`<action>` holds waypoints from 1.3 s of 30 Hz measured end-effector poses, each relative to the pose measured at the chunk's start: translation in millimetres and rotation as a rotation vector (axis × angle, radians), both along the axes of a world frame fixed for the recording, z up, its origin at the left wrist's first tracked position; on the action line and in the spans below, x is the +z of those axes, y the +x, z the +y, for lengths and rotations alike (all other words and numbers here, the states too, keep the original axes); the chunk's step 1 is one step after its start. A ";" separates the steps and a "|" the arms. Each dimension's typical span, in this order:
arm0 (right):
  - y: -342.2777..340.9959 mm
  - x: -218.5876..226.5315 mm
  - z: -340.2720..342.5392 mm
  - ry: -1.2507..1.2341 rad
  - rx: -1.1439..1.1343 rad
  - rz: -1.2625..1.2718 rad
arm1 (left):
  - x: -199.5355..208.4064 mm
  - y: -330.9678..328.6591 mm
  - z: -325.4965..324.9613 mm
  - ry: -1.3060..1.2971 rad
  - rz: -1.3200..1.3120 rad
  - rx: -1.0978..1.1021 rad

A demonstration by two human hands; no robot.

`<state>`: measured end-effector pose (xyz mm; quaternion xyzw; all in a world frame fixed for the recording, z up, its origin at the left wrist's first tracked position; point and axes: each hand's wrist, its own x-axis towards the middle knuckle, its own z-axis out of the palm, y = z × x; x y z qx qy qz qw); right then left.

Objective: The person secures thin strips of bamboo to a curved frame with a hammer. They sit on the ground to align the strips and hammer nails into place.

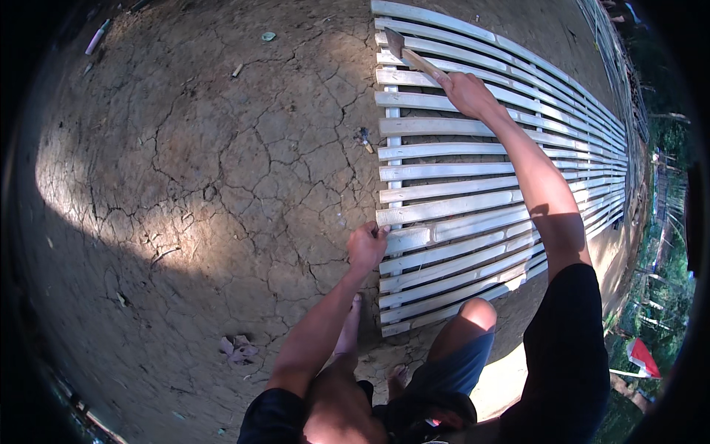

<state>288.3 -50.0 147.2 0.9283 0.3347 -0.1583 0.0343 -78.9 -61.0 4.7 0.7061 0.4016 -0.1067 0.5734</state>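
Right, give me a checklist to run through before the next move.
1. Tool secured: ok, the right hand is closed around the handle of the wooden-handled tool.
2. Left hand well away from the tool's head: ok, several slats lie between them.
3. Left hand's hold on the wide slat: cannot tell; it is at the slat's left end, but the underside is hidden.
4. Hands gloved: not ok, both are bare.
5. Slats fastened to the crosspiece: cannot tell, any fixings are too small to make out.
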 end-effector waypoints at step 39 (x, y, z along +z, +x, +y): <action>-211.2 28.3 -202.9 0.900 -0.778 0.595 | 20.8 -16.3 27.5 0.147 0.101 0.038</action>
